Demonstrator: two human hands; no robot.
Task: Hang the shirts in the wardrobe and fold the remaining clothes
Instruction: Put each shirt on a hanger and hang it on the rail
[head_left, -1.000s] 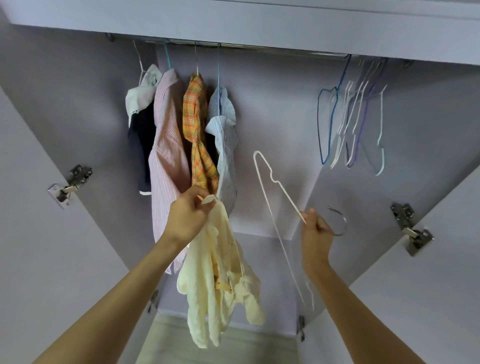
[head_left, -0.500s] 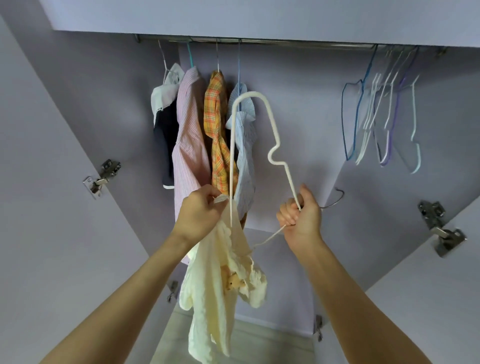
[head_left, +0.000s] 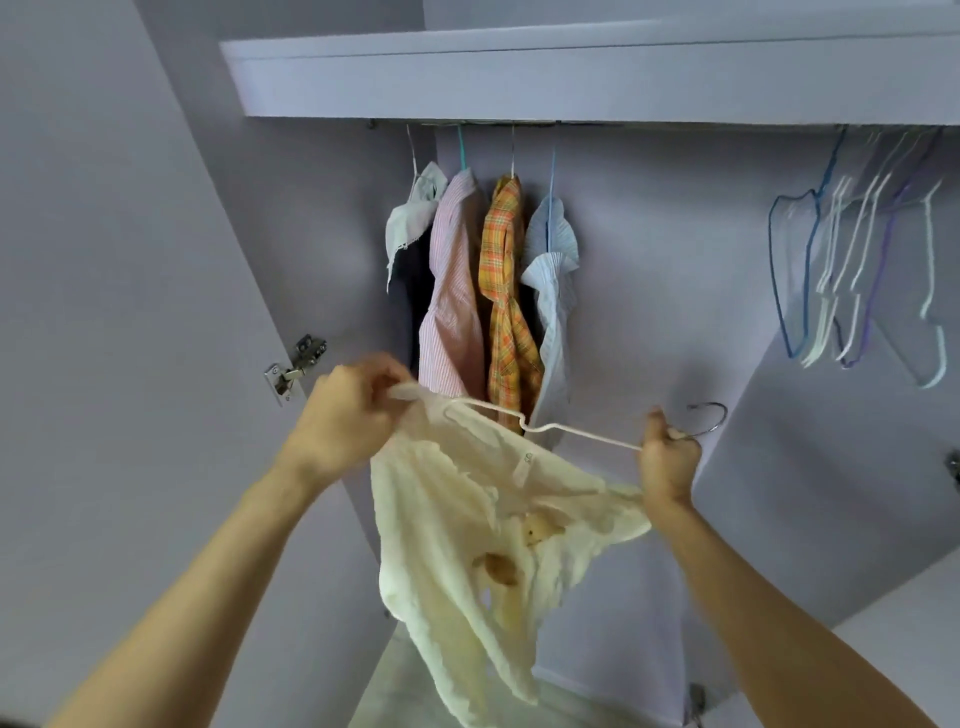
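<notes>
I note the left hand (head_left: 353, 410) with fingers curled, pinching the collar of a crinkled cream shirt (head_left: 467, 545), which hangs limp at 6 o'clock below the rail. The right hand (head_left: 667, 457) grips a thin white wire hanger (head_left: 545, 426) at its neck, one arm inside the collar. Four shirts (head_left: 483, 291) hang at 12 o'clock; bare wire hangers (head_left: 857, 270) cluster at 2 o'clock.

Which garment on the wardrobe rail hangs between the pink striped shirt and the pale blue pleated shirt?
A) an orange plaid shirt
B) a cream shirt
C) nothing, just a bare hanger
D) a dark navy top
A: the orange plaid shirt hangs on the rail directly between the pink striped shirt and the pale blue pleated shirt.
</notes>
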